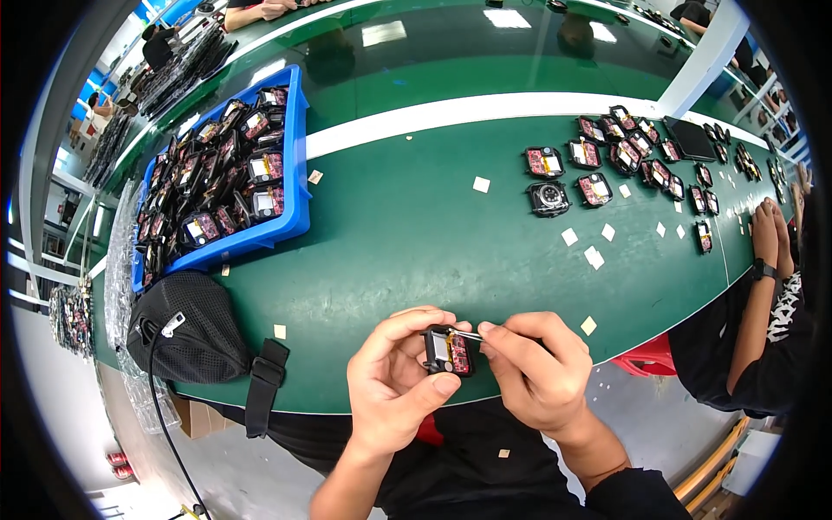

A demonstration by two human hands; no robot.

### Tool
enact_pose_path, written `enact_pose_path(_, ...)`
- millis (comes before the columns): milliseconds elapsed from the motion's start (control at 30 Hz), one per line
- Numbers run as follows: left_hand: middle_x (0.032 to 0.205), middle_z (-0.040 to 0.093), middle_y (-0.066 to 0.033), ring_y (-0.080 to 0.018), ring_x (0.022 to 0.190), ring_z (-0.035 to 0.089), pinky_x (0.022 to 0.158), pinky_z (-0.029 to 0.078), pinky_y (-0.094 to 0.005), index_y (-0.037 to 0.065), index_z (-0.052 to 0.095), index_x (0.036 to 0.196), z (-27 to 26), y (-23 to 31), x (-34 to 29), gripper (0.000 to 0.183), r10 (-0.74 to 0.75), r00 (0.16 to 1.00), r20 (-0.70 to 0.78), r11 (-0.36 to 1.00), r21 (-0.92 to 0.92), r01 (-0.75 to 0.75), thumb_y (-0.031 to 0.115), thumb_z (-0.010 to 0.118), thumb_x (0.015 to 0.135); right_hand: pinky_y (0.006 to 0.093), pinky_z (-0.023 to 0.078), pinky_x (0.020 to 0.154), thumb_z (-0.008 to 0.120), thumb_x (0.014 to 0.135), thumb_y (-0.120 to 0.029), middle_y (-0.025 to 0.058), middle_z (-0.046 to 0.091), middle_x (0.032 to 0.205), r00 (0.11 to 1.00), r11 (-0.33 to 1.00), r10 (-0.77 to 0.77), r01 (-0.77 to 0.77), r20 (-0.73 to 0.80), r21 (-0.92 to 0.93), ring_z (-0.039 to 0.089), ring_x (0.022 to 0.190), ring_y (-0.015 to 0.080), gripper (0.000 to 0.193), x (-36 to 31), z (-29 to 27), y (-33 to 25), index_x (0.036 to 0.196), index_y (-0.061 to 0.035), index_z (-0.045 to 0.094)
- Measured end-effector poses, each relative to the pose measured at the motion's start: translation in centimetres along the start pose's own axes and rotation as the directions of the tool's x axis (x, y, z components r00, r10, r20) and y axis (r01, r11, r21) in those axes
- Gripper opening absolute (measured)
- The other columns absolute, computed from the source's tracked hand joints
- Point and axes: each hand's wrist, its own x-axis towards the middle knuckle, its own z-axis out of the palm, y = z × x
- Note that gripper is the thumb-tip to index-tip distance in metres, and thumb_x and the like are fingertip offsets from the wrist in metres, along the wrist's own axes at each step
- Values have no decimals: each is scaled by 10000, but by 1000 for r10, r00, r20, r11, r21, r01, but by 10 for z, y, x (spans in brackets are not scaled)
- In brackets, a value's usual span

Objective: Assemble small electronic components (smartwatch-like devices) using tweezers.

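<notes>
Near the front edge of the green table, my left hand is closed around an opened watch case. Its black shell faces up and shows a red circuit board beside a pale rectangular part. A pair of metal tweezers is pinched in my right hand, between thumb and forefinger. The tweezer tips reach the upper edge of the case, near a yellowish strip. Whether they grip anything there is too small to tell.
A blue bin full of similar watch cases stands at the left, behind a black mesh pouch with a strap. More cases lie in a group at the right, with small pale paper squares around. A co-worker's hands rest at the far right.
</notes>
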Motion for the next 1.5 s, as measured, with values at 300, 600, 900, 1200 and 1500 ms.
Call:
enact_pose_path(300,1397,601,-213,-315,1305,635,1094,539,-434,-65,542,1407,1,-2,0,594,-1,1000,13,1000,-16,2,-59,810,877,335,507,557,844,707,77,73,652,854,1000,1000,5,-5,8,20,637,640,222,320,-1,0,1,1012,-3,788)
enact_pose_path(600,1404,587,-194,-311,1311,628,1092,539,-427,-62,545,1406,2,-1,0,589,-8,1000,-3,1000,-29,8,-63,806,878,323,501,558,850,700,76,70,657,875,1000,1000,23,-23,-11,-10,632,667,210,338,-1,2,-1,1020,-14,791)
enact_pose_path(900,1416,577,-194,-305,1316,622,1110,525,-433,-63,546,1405,2,-2,0,587,6,1000,21,1000,-12,-6,-80,798,875,320,502,557,844,709,90,67,659,880,1000,1000,1,-1,2,-4,635,666,208,333,-3,1,1,1021,-13,790)
enact_pose_path(1200,1423,568,-191,-313,1317,623,1108,527,-434,-65,548,1409,6,-1,-1,589,2,1000,7,1000,-5,-2,-67,805,880,330,517,558,843,742,89,83,662,877,999,999,36,-37,30,33,657,674,221,292,0,-3,0,1013,0,780)
enact_pose_path(1500,1439,551,-194,-304,1319,625,1099,535,-419,-90,554,1410,3,0,1,581,19,1000,17,999,49,-20,-57,804,887,327,521,553,838,760,92,92,659,881,997,995,55,-60,62,83,662,670,220,267,3,-4,-1,1007,17,770)
